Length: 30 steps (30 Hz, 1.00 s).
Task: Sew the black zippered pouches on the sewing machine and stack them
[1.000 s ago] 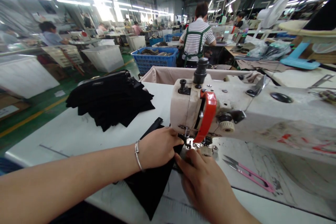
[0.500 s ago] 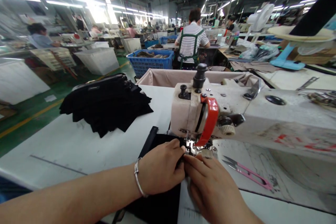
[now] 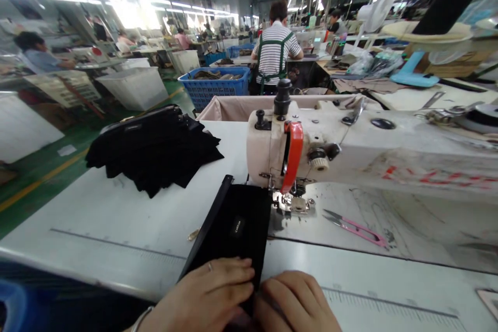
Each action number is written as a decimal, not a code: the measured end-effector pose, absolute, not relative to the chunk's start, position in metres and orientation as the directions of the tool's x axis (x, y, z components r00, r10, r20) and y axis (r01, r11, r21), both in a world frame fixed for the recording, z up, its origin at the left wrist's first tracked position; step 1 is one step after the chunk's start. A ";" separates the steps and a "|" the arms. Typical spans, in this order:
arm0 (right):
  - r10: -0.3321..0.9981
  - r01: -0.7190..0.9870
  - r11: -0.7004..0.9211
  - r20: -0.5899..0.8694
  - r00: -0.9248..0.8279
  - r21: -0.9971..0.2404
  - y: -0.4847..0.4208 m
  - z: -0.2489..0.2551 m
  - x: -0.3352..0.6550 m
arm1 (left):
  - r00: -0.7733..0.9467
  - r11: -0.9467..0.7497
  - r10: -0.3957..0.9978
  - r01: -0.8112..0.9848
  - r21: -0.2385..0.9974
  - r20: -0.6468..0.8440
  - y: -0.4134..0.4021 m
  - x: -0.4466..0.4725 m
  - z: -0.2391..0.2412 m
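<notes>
A black fabric piece (image 3: pixel 249 207) with a small label and a zipper-like strip along its left side lies on the table, its far right edge beside the presser foot (image 3: pixel 288 202) of the sewing machine (image 3: pixel 327 140). My left hand (image 3: pixel 210 290) rests over its near end, fingers laid across the cloth and closed on it. Curled fingers of my right hand (image 3: pixel 298 301) grip the near right edge; their tips are hidden. A small metal piece (image 3: pixel 193 234) sits by the strip's left side.
Pink-handled thread snips (image 3: pixel 360 228) lie on the machine bed. A stack of black pieces (image 3: pixel 151 148) stands at the table's back left. Behind the machine is a fabric-lined bin (image 3: pixel 229 108). A blue crate (image 3: pixel 213 88) and a person in stripes (image 3: pixel 276 49) are farther off.
Both hands have moved from the presser foot back toward me, along the black fabric. The label and more of the cloth now show. My view has shifted slightly.
</notes>
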State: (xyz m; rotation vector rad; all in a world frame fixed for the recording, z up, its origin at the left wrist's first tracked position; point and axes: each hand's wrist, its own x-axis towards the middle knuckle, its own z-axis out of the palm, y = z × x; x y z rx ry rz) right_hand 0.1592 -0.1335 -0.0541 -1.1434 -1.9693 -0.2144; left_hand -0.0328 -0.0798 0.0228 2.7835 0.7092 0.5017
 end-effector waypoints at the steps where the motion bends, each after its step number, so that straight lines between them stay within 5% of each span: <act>1: 0.634 0.786 0.548 0.756 -0.166 -0.287 -0.133 -0.053 0.155 | 0.795 -0.838 0.527 0.428 0.338 0.300 -0.080 -0.034 0.026; 3: 0.611 0.770 0.544 0.787 -0.090 -0.334 -0.134 -0.050 0.150 | 0.718 -0.813 0.575 0.450 0.369 0.391 -0.081 -0.035 0.026; 6: 0.614 0.754 0.596 0.762 -0.206 -0.277 -0.139 -0.042 0.153 | 0.677 -0.818 0.575 0.474 0.325 0.459 -0.090 -0.031 0.010; 18: 0.580 0.717 0.661 0.758 -0.300 -0.223 -0.153 -0.041 0.169 | 0.675 -0.741 0.653 0.477 0.473 0.342 -0.105 -0.025 0.004; 30: 0.646 0.738 0.611 0.719 -0.257 -0.285 -0.154 -0.036 0.168 | 0.713 -0.780 0.610 0.461 0.424 0.346 -0.105 -0.025 -0.004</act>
